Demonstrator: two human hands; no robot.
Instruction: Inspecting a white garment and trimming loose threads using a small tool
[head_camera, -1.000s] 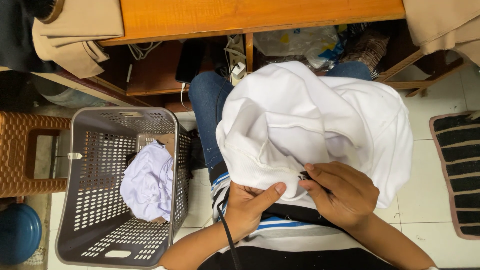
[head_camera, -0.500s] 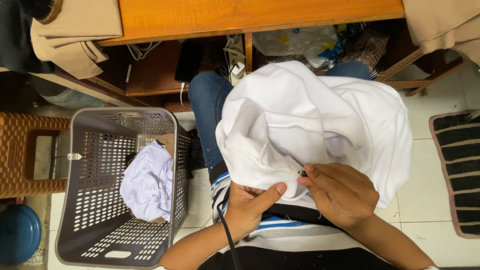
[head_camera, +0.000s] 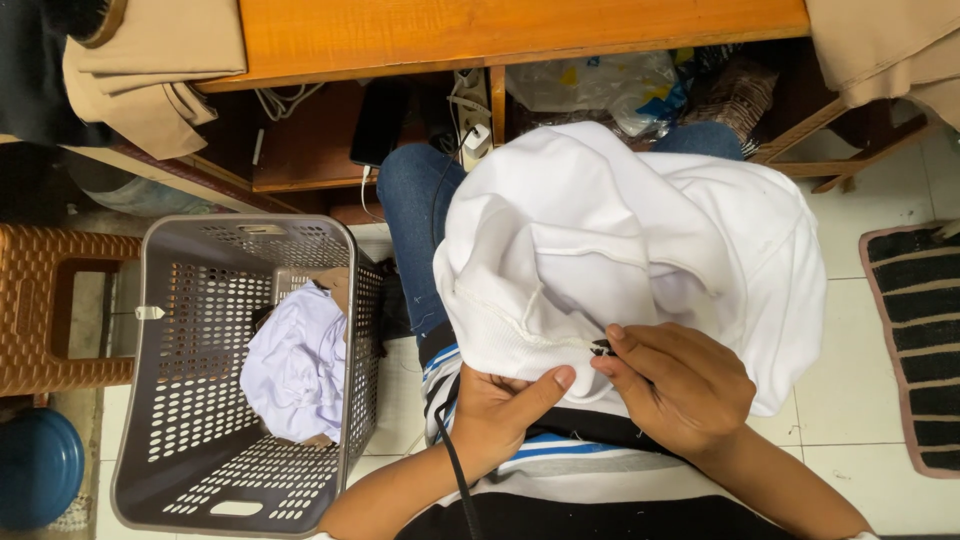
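A white garment (head_camera: 640, 250) lies bunched over my lap and blue jeans (head_camera: 415, 215). My left hand (head_camera: 505, 410) grips its near hem from below, thumb pressed on the seam. My right hand (head_camera: 680, 385) pinches a small dark tool (head_camera: 601, 348) at the hem, right beside the left thumb. What kind of tool it is I cannot tell. A thin black cord (head_camera: 455, 480) runs along my left forearm.
A grey perforated laundry basket (head_camera: 190, 450) stands on the tiled floor to my left, with a white cloth (head_camera: 295, 365) inside. Further left are a brown plastic stool (head_camera: 45, 310) and a blue lid (head_camera: 35, 470). A wooden table (head_camera: 500, 30) is ahead, a striped mat (head_camera: 920, 350) at right.
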